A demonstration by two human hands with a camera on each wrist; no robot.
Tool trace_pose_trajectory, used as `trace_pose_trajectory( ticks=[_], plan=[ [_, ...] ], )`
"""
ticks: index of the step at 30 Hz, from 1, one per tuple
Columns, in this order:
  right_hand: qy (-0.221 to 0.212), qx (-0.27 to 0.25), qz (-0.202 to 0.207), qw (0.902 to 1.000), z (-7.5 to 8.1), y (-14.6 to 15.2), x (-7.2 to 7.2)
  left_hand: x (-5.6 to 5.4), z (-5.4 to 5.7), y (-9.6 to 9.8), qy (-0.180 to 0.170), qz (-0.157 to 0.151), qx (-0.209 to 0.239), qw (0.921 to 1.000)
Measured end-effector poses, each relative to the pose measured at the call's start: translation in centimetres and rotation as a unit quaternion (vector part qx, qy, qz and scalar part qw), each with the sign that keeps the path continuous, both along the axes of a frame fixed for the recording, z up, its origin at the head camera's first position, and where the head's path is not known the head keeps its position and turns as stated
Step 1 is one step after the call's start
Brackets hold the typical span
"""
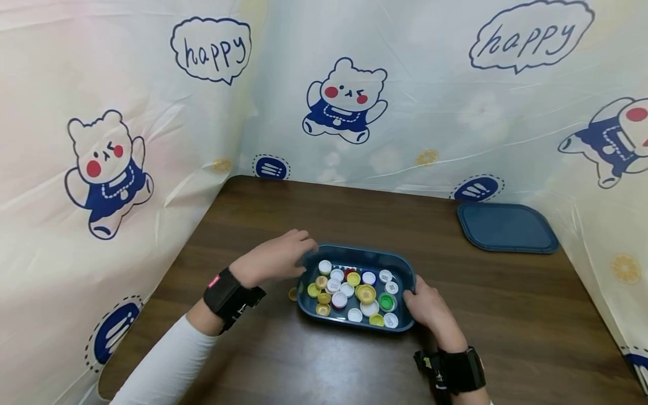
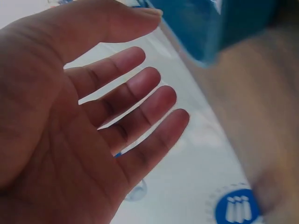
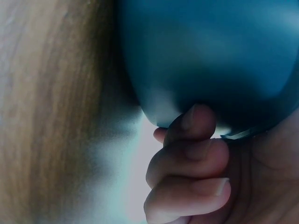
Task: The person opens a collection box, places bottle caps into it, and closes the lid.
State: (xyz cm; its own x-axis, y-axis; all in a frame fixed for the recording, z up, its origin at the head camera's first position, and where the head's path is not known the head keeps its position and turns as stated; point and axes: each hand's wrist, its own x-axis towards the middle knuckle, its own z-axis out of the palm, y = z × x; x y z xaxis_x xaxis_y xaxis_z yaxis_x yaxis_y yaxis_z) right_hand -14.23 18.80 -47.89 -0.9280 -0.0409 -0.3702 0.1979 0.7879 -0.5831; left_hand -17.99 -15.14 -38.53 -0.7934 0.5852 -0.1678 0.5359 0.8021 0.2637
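Note:
A dark blue plastic container holds many bottle caps, white, yellow and one green cap. My right hand grips its right end, thumb at the rim. In the right wrist view the curled fingers lie against the container's blue outer side. At the opposite end my left hand hovers by the upper left corner. Its fingers are extended and apart in the left wrist view, with nothing in the palm, and the container's edge shows just past the thumb.
A flat blue lid lies at the back right of the brown wooden table. One yellow cap sits on the table just left of the container. Patterned cloth hangs round the back and sides.

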Motion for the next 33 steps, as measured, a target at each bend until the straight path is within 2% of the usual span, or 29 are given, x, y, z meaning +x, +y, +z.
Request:
trace_pose_trajectory(
  ticks=[6,11,16,22,33],
  plan=[
    [-0.005,-0.001,-0.006,1.0,-0.1,0.3,0.1,1.1,-2.1,-2.0,-0.055,0.047,0.004,0.9974],
    [-0.007,-0.003,-0.004,1.0,-0.1,0.2,0.1,1.7,-3.9,-2.8,-0.079,0.071,0.017,0.9942],
    [-0.009,-0.003,-0.005,0.9999,-0.2,0.1,0.1,1.8,-5.6,-2.6,-0.086,0.064,0.007,0.9942],
    [-0.01,-0.001,-0.006,0.9999,-0.3,0.0,0.0,2.0,-7.0,-2.2,-0.089,0.055,0.005,0.9945],
    [-0.008,0.003,-0.003,1.0,0.0,0.0,-0.1,1.9,-8.1,-2.0,-0.092,0.074,0.024,0.9927]
  ],
)
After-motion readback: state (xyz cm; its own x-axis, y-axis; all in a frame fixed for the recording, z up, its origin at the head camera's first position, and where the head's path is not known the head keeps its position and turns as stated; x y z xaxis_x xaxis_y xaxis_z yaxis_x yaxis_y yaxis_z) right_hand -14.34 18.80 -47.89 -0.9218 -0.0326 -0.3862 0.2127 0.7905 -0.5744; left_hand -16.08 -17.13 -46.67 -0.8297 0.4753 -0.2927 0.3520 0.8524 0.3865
